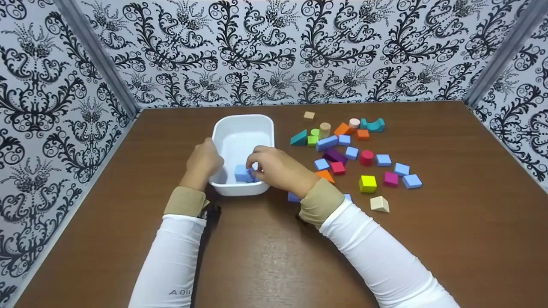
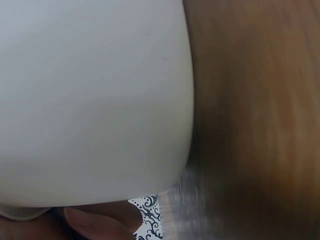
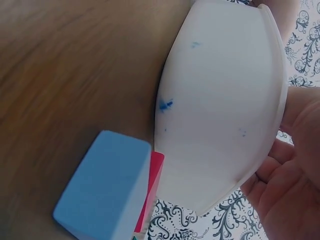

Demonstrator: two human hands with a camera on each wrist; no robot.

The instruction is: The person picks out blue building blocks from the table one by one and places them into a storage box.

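A white plastic tub stands on the table, left of the middle. My left hand grips its left rim; in the left wrist view the tub's wall fills most of the frame, with fingers at its edge. My right hand reaches over the right rim and pinches a blue block low inside the tub. Beside that lies another blue block on the tub's floor. From the right wrist, the tub's outer wall hides the fingertips of the right hand.
Loose wooden blocks spread over the table right of the tub: several blue ones, a yellow cube, a red cylinder, a teal arch and a cream wedge. Patterned walls enclose the brown table.
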